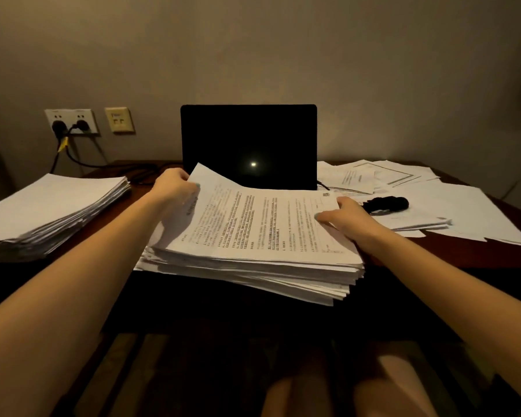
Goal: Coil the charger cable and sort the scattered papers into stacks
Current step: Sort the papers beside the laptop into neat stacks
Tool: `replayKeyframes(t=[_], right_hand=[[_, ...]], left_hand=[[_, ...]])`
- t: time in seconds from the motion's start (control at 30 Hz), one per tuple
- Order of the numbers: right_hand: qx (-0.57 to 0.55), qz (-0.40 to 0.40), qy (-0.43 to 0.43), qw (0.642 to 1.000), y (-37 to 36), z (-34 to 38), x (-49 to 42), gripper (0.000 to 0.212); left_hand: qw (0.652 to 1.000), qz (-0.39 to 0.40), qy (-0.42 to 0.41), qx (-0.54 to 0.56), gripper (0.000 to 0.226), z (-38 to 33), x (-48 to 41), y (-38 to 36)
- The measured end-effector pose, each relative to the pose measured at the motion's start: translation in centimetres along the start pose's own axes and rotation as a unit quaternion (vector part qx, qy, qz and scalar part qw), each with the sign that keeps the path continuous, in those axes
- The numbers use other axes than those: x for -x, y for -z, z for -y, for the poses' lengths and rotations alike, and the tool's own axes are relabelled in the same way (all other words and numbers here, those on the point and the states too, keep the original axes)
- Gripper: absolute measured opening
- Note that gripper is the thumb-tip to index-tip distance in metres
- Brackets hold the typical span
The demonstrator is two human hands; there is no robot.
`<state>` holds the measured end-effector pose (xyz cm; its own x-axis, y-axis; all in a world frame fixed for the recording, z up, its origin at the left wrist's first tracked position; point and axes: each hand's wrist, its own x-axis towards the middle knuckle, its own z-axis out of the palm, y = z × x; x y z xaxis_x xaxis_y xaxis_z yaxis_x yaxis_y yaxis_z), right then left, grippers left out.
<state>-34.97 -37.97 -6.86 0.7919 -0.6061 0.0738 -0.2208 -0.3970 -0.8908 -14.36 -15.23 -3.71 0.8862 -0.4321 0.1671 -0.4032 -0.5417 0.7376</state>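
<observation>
head-worn view, facing forward and down, close over desk

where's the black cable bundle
Head view, right side: the black cable bundle lies on the scattered papers, just past the right hand and right of the laptop.
</observation>
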Motion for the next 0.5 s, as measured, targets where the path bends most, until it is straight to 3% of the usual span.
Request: replayKeyframes(t=[0.17,0.27,0.4,0.5], right_hand=[[-0.009,0.010,0.058,0.998,0.0,-0.8,0.1,0.023],[0.016,0.003,0.050,0.999,1.5,-1.4,-1.3,0.033],[0.062,-0.042,0.018,0.997,2.5,-1.6,-2.7,0.059],[0.120,-0.108,0.039,0.986,6.4,-2.7,-4.4,0.051]], left_hand=[[0.992,0.013,-0.014,-0.124,0.055,-0.7,0.4,-2.1],[0.983,0.015,-0.045,-0.176,0.071,-1.8,-0.1,-3.0],[0.968,-0.025,-0.159,-0.192,0.052,-3.5,-0.4,-3.6],[0.952,-0.036,-0.260,-0.158,0.037,-8.2,-1.3,-7.1]])
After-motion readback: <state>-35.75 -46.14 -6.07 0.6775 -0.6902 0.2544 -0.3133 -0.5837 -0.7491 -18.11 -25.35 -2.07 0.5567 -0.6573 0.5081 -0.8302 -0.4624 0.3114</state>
